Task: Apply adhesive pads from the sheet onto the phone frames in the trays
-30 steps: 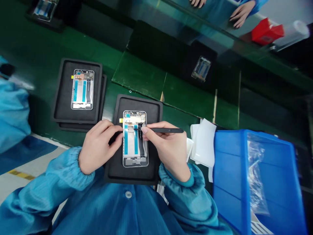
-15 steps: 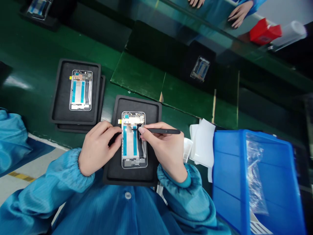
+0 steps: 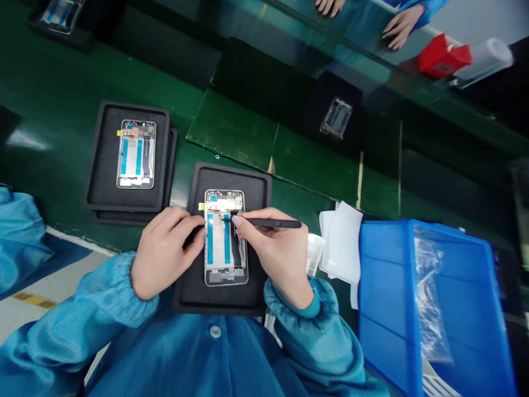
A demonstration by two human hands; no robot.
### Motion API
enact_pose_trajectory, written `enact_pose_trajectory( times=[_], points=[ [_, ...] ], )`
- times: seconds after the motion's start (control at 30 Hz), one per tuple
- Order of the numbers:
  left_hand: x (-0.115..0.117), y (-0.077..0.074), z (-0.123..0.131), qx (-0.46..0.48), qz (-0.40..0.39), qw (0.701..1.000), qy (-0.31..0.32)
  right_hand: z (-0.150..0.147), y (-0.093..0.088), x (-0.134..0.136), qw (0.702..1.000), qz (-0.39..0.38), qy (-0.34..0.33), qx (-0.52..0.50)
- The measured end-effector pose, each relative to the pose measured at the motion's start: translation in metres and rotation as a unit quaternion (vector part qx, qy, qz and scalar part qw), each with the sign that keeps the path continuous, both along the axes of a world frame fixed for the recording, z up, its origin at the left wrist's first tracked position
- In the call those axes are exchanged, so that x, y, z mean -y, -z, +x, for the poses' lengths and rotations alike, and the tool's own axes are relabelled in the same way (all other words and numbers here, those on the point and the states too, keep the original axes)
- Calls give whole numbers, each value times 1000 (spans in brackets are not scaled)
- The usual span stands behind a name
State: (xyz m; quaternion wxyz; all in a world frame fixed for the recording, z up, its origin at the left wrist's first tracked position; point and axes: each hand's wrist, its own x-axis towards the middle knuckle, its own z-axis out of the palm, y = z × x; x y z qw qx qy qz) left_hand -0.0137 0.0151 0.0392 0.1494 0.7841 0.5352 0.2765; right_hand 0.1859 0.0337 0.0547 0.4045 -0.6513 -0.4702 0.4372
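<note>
An opened phone frame (image 3: 225, 237) with two blue strips lies in a black foam tray (image 3: 256, 187) right in front of me. My left hand (image 3: 165, 251) rests on the tray, fingers curled against the phone's left edge, steadying it. My right hand (image 3: 276, 251) pinches a thin black stylus-like tool (image 3: 273, 223), its tip touching the upper part of the phone near a black flex cable.
A second phone frame (image 3: 136, 154) sits in stacked black trays (image 3: 103, 165) to the left. A blue bin (image 3: 430, 309) with a plastic bag stands at right, white sheets (image 3: 343, 242) beside it. Another person's hands (image 3: 397, 27) show at the top, a blue sleeve (image 3: 20, 237) at left.
The view has drifted slightly; the neighbour's blue sleeve at left drew back. My hands and the tool stay on the phone, the tip shifting only slightly.
</note>
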Motion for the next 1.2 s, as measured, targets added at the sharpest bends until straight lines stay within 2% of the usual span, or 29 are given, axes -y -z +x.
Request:
enact_pose_trajectory(
  times=[0.17,0.3,0.47,0.7,0.83,0.87,0.93,1.03,1.07,1.13,1.2],
  points=[
    [-3,-2,0,-45,27,998,27,0,1,0,1000,-6,0,0],
    [-7,-7,-1,-156,52,983,79,-1,0,-1,1000,-9,1,-1],
    [-7,-13,2,-253,73,960,92,1,-2,0,1000,-2,1,0],
    [-7,-15,4,-254,72,958,114,19,3,15,998,24,64,-6],
    [-6,-9,-1,-196,93,969,123,31,10,31,994,25,96,-35],
    [-5,-8,-2,-171,96,974,111,35,12,35,993,28,107,-46],
    [-1,-6,-4,-124,84,988,31,42,16,44,988,40,131,-69],
    [4,-4,-5,-116,-32,986,-117,52,23,57,981,52,162,-96],
    [6,-5,-4,-135,-84,978,-136,55,25,60,979,50,166,-104],
    [6,-7,0,-186,-161,960,-131,59,29,65,977,42,167,-124],
    [4,-12,4,-230,-188,947,-122,63,31,68,974,37,170,-149]
  ],
)
